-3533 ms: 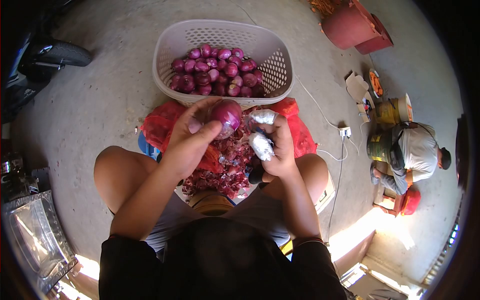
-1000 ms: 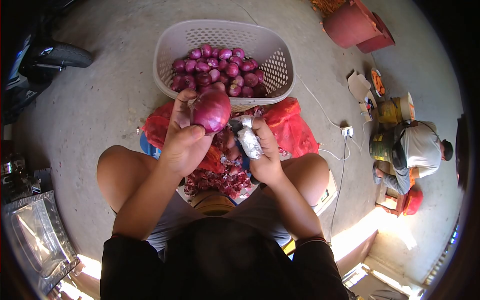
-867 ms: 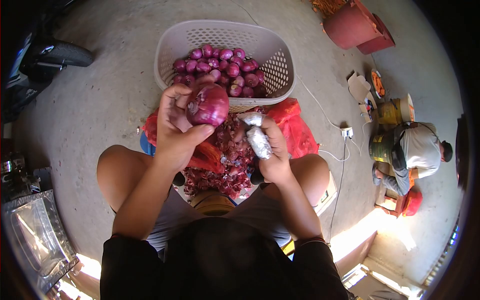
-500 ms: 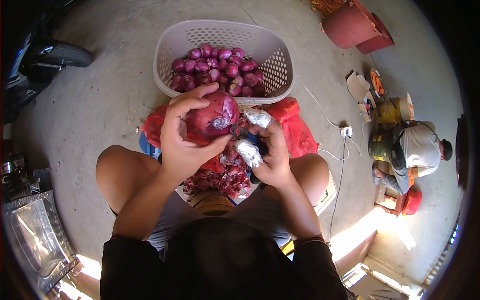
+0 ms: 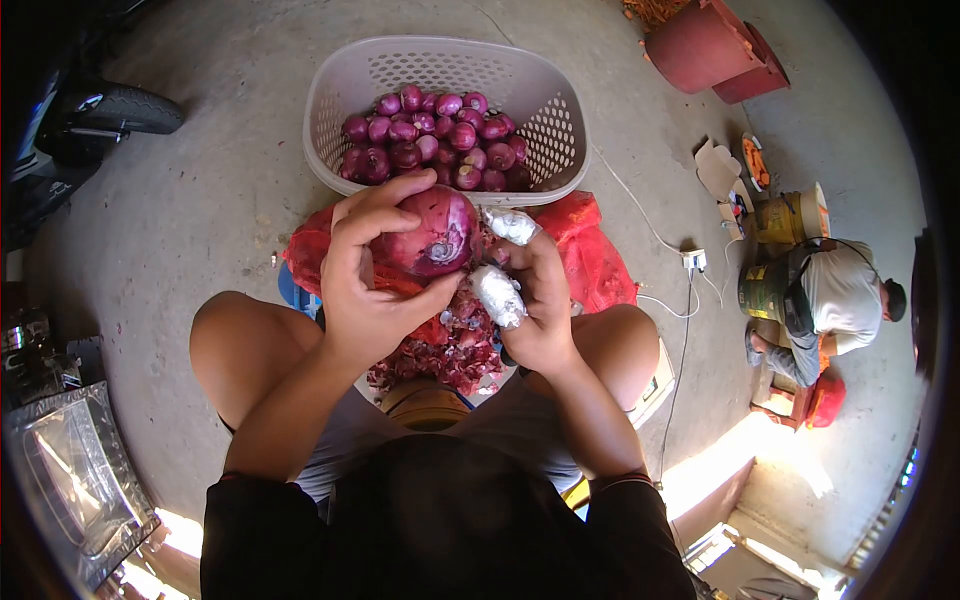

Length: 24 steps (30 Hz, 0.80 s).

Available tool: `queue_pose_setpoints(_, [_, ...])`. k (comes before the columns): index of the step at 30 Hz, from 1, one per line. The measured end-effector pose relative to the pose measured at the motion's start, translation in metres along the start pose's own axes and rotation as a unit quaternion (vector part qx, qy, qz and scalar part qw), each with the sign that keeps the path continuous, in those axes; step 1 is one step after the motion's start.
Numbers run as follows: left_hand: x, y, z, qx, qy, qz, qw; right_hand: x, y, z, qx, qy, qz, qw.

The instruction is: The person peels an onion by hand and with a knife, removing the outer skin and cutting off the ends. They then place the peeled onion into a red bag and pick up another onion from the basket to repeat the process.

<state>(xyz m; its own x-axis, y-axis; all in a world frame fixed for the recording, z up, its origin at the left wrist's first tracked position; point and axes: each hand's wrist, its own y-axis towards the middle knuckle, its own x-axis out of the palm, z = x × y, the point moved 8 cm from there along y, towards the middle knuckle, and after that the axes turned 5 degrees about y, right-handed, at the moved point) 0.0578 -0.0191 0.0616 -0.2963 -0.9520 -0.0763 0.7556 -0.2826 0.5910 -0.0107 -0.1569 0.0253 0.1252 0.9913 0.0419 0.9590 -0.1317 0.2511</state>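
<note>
My left hand (image 5: pixel 365 270) is wrapped round the left side of a large red onion (image 5: pixel 430 232), its root end facing right and down. At the onion's right side is my right hand (image 5: pixel 540 300), thumb and forefinger capped in silvery wrapping (image 5: pixel 498 296) and bent close together; what lies between them is too small to tell. Beneath the hands, a heap of red onion skins (image 5: pixel 450 360) lies between the knees. Beyond them stands a grey perforated basket (image 5: pixel 450 55) with many purple onions (image 5: pixel 405 155) in it.
Red mesh bags (image 5: pixel 590 255) lie beside the skins. White and black cables run to a power strip (image 5: pixel 693 260) on the floor at right. Farther right, another person (image 5: pixel 845 300) bends by buckets (image 5: pixel 785 220). Red tubs stand at upper right, a motorcycle wheel (image 5: pixel 130 107) at upper left.
My right hand has shifted slightly left, its wrapped fingertips nearer the onion. The onion stays in my left hand, barely turned.
</note>
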Motion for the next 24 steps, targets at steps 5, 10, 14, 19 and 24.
queue_pose_setpoints(5, [0.000,0.000,0.002,0.022,0.018,0.009,1.000,0.009,0.002,0.000,-0.023,0.092,0.015,0.995])
queue_pose_setpoints(10, [0.003,-0.001,0.006,0.040,0.042,-0.023,0.998,0.003,0.006,0.003,-0.031,0.059,0.038,0.997])
queue_pose_setpoints(14, [0.006,0.000,0.008,0.043,0.052,-0.048,0.997,-0.001,0.004,0.002,-0.037,0.090,0.047,0.994])
queue_pose_setpoints(19, [-0.002,0.001,0.008,0.051,0.079,0.020,0.995,0.002,-0.002,-0.002,-0.042,0.111,0.008,0.993])
queue_pose_setpoints(24, [0.000,0.000,0.019,0.113,0.154,-0.003,0.982,0.007,0.000,-0.002,-0.015,0.097,0.011,0.995])
